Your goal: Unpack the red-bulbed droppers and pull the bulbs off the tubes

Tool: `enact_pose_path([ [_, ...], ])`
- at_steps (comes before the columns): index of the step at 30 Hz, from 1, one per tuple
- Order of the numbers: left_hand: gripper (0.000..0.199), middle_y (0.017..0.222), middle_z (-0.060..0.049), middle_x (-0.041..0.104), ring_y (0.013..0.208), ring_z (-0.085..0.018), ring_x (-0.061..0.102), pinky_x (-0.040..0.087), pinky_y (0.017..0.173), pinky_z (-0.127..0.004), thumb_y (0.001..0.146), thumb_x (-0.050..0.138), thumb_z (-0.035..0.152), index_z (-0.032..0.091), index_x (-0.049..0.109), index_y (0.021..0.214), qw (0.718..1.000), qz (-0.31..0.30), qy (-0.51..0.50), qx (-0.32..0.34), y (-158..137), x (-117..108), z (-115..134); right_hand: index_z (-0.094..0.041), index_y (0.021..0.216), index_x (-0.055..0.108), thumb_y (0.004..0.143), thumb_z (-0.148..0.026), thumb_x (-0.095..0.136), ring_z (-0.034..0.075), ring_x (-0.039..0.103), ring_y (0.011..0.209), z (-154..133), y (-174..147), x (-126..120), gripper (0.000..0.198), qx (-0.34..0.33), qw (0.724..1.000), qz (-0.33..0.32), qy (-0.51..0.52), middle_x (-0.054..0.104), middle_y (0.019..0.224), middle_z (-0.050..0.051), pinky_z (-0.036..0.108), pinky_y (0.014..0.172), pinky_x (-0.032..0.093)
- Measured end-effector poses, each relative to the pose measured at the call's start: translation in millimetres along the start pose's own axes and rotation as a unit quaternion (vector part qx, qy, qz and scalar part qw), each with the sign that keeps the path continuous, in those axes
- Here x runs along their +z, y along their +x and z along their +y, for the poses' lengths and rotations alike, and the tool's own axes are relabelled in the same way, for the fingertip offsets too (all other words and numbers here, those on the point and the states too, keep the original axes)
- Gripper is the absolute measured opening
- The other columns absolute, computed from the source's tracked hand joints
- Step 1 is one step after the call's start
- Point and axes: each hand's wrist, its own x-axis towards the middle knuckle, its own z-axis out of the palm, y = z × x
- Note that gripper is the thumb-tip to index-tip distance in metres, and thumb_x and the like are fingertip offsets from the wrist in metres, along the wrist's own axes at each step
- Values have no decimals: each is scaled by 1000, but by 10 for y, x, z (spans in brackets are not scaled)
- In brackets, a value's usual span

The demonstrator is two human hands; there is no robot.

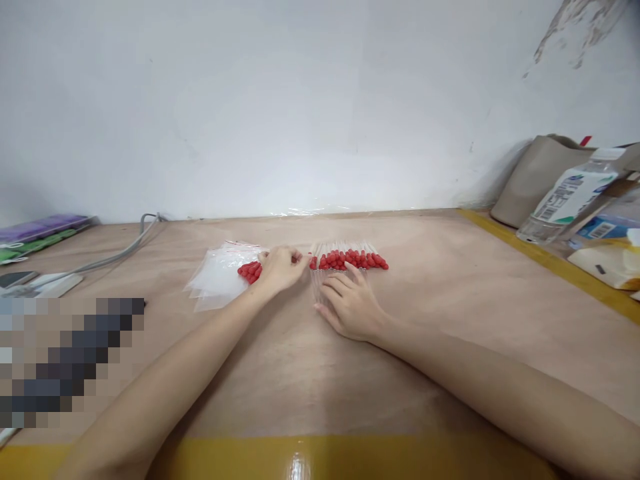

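Observation:
A row of thin pale sticks with bulging red tips (pixel 350 259) lies across the middle of the table, the tips bunched together. My right hand (pixel 353 303) rests with its fingers spread over clear, thin material (pixel 316 283) just below these tips; one fingertip reaches the red ends. At the row's left end, my left hand (pixel 283 267) has its fingers curled in close to a red tip; what they hold is hidden. Beside that hand, a smaller cluster of red tips (pixel 249 271) lies on a stack of clear zip bags (pixel 215 273), partly covered by the hand.
Yellow tape (pixel 560 263) runs along the table's right side and front edge. On the right stand a water bottle (pixel 570 197), a grey-beige bag (pixel 535 177) and a tissue pack (pixel 607 260). At left are a grey cable (pixel 120 255) and purple and green packs (pixel 45 233).

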Motion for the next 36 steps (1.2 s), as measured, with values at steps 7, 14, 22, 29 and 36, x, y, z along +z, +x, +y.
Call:
enact_pose_path([
  [7, 21, 72, -2, 56, 76, -18, 50, 30, 78, -37, 79, 53, 38, 19, 61, 72, 971, 114, 4, 210, -613, -61, -240, -13, 107, 51, 82, -28, 49, 23, 47, 109, 263, -366, -177, 29, 35, 992, 109, 55, 51, 116, 16, 39, 88, 43],
  [14, 11, 70, -1, 57, 71, -15, 49, 31, 75, -36, 78, 58, 31, 20, 59, 76, 930, 109, -5, 351, -783, 99, -236, -14, 127, 41, 83, -34, 51, 23, 38, 122, 234, -337, -231, 49, -29, 997, 55, 49, 48, 127, 13, 44, 101, 33],
  [22, 18, 88, -5, 61, 83, -19, 55, 36, 83, -41, 77, 58, 31, 20, 59, 91, 928, 115, -30, 353, -804, 116, -206, -18, 102, 61, 86, -22, 48, 17, 52, 109, 271, -350, -88, 21, -56, 992, 46, 108, 66, 100, 4, 42, 100, 37],
  [29, 27, 107, -8, 63, 99, -18, 59, 48, 86, -34, 83, 53, 27, 19, 56, 108, 907, 60, -95, 405, -785, 236, -74, -20, 101, 61, 84, -21, 49, 16, 57, 101, 222, -311, -67, 20, -67, 987, 77, 128, 67, 98, 4, 40, 95, 42],
  [36, 17, 93, -4, 69, 84, -14, 65, 49, 88, -34, 83, 53, 21, 18, 60, 98, 891, 107, -86, 432, -788, 250, -71, -15, 105, 59, 85, -25, 50, 16, 59, 97, 174, -289, -41, 24, -72, 983, 66, 157, 65, 102, 8, 35, 91, 47],
])
